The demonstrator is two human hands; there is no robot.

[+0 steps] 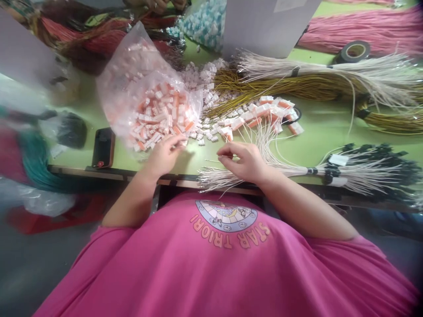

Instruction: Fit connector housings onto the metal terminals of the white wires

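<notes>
Connectors (165, 112) just beyond the left hand (163, 154) are orange and white. Wires (287, 168) beside the right hand (243, 160) are white — banded black.

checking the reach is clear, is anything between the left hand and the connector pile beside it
Nothing visible: the left hand is at the near edge of the connector pile. The plastic bag shows mainly beyond and left of the pile. Whether the hand touches the pile is unclear.

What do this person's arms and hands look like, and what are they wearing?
The left hand and right hand are bare, with no gloves or watch showing. The forearms are bare too, without any markings I can see. Loose, bright pink sleeves stop around the elbows.
</notes>
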